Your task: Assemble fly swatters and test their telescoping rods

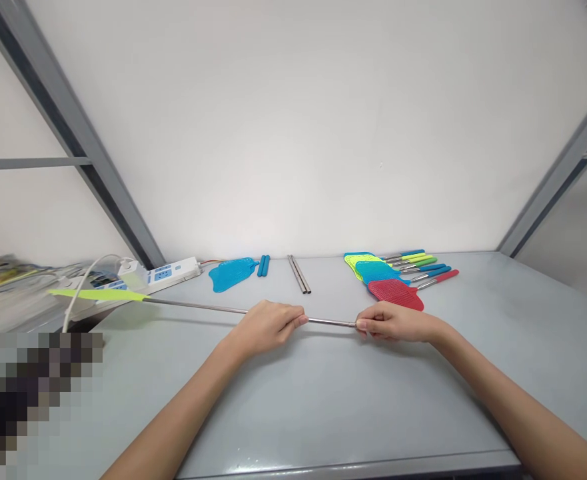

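Observation:
A fly swatter with a yellow-green head (106,295) and a long metal telescopic rod (193,307) lies across my view, held just above the table. My left hand (268,325) is closed round the middle of the rod. At the rod's right end, my right hand (398,322) grips with thumb and fingers; any handle there is hidden by it. Behind my right hand lies a red fly swatter (397,294), the front one in a row of several folded swatters, among them a blue one (376,271) and a yellow one (353,265).
Along the back lie blue swatter heads (233,273), two blue handle sleeves (263,266) and two metal tubes (299,275). A white power strip (176,273) with a plugged-in charger (132,275) and cable stands at left. The grey table (333,407) meets a white wall.

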Demonstrator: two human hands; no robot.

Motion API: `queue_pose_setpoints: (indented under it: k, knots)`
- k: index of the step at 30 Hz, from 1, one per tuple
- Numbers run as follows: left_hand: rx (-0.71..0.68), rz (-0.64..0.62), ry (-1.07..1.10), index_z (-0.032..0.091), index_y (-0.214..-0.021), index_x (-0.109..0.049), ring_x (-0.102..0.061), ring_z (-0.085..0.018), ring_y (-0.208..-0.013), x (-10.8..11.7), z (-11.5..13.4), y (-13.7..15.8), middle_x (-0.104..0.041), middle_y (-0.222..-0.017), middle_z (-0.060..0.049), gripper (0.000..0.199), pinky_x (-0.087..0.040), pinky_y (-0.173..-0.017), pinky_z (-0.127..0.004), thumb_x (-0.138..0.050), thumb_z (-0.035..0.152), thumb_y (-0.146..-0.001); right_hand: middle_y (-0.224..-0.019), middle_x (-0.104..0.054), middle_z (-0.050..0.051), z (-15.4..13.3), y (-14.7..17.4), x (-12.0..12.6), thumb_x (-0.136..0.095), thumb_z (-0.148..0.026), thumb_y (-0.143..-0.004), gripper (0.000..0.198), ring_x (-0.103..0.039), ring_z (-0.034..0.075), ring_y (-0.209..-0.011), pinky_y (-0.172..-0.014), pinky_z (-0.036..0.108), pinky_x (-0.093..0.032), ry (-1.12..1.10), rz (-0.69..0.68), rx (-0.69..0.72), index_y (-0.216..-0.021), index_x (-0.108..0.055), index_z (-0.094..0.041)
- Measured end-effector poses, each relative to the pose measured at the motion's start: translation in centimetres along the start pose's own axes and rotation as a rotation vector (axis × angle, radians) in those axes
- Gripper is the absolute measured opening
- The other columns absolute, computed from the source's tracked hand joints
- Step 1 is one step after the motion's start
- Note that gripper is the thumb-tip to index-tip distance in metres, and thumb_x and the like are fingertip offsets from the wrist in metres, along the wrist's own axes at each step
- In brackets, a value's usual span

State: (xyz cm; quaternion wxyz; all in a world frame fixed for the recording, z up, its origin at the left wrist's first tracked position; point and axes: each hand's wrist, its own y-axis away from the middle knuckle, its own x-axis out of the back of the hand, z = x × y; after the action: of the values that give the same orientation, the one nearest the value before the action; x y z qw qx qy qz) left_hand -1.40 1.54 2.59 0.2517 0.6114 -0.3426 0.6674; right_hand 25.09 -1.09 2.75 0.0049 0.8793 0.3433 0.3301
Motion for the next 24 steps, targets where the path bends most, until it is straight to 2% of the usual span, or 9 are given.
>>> queue_pose_setpoints:
  k: [13, 17, 24]
  knots:
    - [0.055, 0.005, 0.018, 0.019, -0.065, -0.043, -0.042, -0.009, -0.047, -0.5, 0.6, 0.5, -0.050, -0.055, 0.005, 0.034, -0.020, -0.046, -0.023, -0.025, 0.036, -0.089, -0.060, -0.037, -0.003, 0.5, -0.4, -0.5, -0.039, -0.051, -0.080, 0.039, -0.032, 0.007, -0.051, -0.047, 0.020, -0.028, -0.072, -0.060, -0.060, -0.073, -0.053, -0.015]
    - [0.083, 0.001, 0.048, 0.019, -0.064, -0.044, -0.042, -0.010, -0.047, -0.8, 1.2, 0.5, -0.050, -0.056, 0.003, 0.036, -0.020, -0.046, -0.024, -0.024, 0.036, -0.088, -0.062, -0.040, -0.002, 0.6, -0.5, -0.5, -0.039, -0.051, -0.080, 0.039, -0.034, 0.007, -0.051, -0.047, 0.020, -0.027, -0.039, -0.052, -0.068, -0.073, -0.054, -0.015]
    - [0.088, -0.022, 0.103, 0.018, -0.065, -0.043, -0.043, -0.010, -0.049, -1.3, 1.6, 0.5, -0.051, -0.058, 0.002, 0.035, -0.021, -0.047, -0.023, -0.024, 0.035, -0.088, -0.054, -0.036, -0.004, 1.3, -0.7, -0.6, -0.037, -0.054, -0.079, 0.043, -0.031, 0.008, -0.048, -0.044, 0.020, -0.024, 0.015, -0.047, -0.087, -0.076, -0.056, -0.015]
